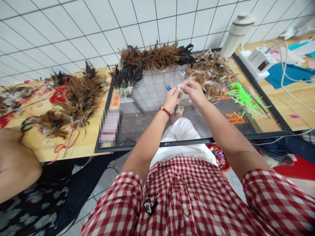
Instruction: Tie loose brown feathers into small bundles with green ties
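Feathers [152, 57] run brown to black (strings [242, 95], neon green).

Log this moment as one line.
left hand: pinching small whitish piece | right hand: pinching same piece | below: reflective panel | nearby: brown feathers

Red-white checked shirt [209, 196], round buttons [186, 212] — beaded red bracelet [165, 111].

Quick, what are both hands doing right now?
Left hand: pinched closed on a small whitish piece.
Right hand: pinched closed too, apparently on the same piece.
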`<action>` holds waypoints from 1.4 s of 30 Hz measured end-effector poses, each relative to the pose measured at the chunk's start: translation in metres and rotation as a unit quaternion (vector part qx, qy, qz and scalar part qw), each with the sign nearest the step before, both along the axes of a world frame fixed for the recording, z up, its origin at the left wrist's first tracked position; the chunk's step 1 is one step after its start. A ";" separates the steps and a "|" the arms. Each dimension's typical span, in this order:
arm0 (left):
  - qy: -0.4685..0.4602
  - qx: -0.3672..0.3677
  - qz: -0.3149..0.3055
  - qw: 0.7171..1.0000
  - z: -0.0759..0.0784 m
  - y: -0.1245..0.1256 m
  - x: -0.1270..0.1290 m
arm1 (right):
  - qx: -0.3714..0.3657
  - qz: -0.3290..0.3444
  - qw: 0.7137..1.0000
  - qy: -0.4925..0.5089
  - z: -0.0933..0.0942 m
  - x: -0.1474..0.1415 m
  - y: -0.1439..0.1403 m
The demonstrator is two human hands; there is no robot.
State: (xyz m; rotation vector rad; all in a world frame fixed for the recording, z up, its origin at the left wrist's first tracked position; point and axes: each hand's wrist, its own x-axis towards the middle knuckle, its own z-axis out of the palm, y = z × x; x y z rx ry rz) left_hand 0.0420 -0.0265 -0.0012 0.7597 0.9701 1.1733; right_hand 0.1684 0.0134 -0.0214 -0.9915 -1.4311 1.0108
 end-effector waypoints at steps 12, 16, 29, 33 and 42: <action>-0.067 -0.006 -0.003 0.998 0.000 -0.003 0.005 | 0.176 -0.014 0.971 -0.162 0.001 0.008 -0.008; -0.083 -0.019 0.060 0.995 0.003 0.003 0.000 | 0.169 -0.074 0.958 -0.219 -0.001 0.017 0.002; -0.043 0.012 0.218 0.975 0.002 0.022 -0.024 | 0.021 -0.054 0.884 -0.464 -0.002 -0.005 -0.019; -0.016 0.010 0.198 0.980 0.003 0.017 -0.017 | 0.027 -0.099 0.895 -0.434 -0.005 -0.010 -0.015; -0.010 0.022 0.139 0.990 -0.014 0.015 -0.004 | 0.066 -0.072 0.989 -0.107 -0.006 -0.017 -0.014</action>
